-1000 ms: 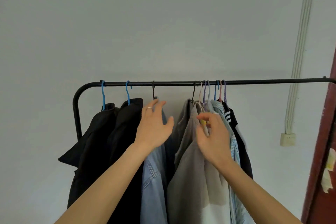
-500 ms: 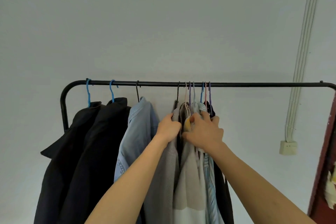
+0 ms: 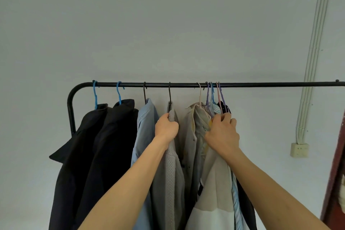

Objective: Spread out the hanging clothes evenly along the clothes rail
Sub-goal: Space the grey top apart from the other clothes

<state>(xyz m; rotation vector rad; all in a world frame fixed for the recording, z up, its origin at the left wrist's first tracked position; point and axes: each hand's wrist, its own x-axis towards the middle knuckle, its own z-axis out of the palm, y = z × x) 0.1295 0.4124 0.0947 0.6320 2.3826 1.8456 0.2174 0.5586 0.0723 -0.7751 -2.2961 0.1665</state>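
A black clothes rail [image 3: 261,84] runs across the view. Two black coats [image 3: 104,145] hang on blue hangers at its left end, then a light blue denim shirt [image 3: 145,129]. My left hand [image 3: 166,127] grips the shoulder of a grey knitted garment [image 3: 170,177] on a black hanger, set apart from the others. My right hand [image 3: 222,134] is closed on a tight bunch of clothes [image 3: 214,188] on several pale and purple hangers: beige, cream, striped blue and black pieces. The rail to the right of that bunch is bare.
A pale wall stands behind the rail. White cable conduits [image 3: 313,58] run down the wall to a socket box [image 3: 299,149] at the right. A dark red door frame [image 3: 334,183] is at the right edge.
My left hand has drawn the grey garment's hanger to the left, away from the bunch, opening a gap. My right hand keeps hold of the bunch.
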